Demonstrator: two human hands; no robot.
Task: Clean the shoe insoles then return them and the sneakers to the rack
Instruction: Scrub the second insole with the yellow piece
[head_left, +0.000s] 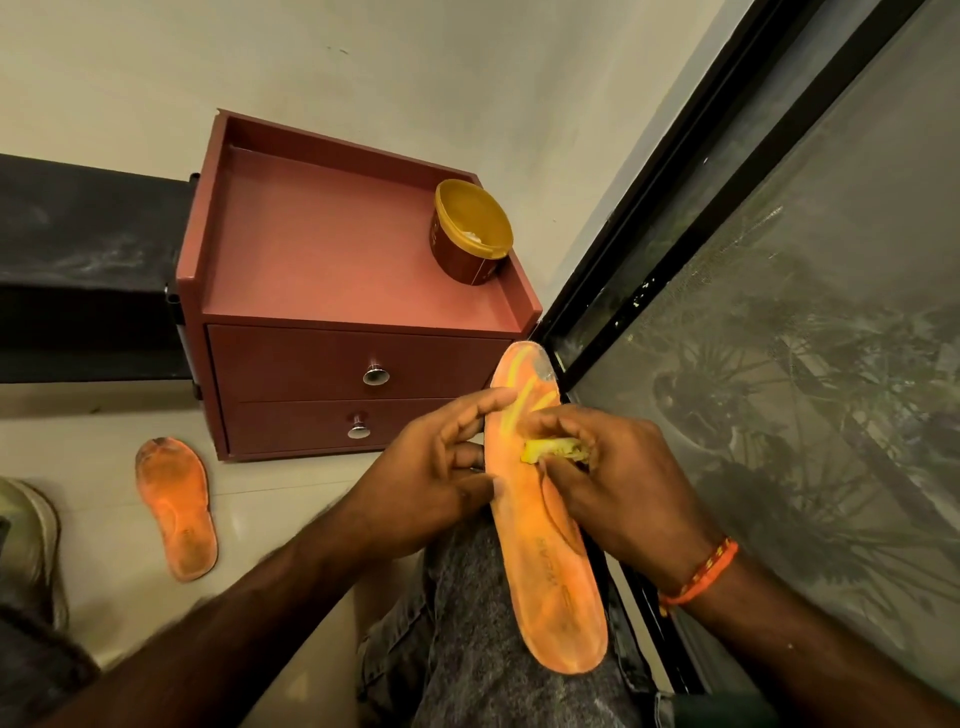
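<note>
Single head-worn wide-angle view, looking steeply down and forward from above the person's lap. Both forearms enter from the lower edge; the left hand (426, 467) and right hand (618, 483) lie close to the lens at centre. Farther ahead stands the red drawer cabinet (332, 270) against the wall; the window frame (691, 208) runs diagonally along the right, bent by lens distortion.

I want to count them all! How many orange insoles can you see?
2. One insole lies on the person's leg, held by the left hand. The other insole lies on the floor. More may be out of view.
</note>
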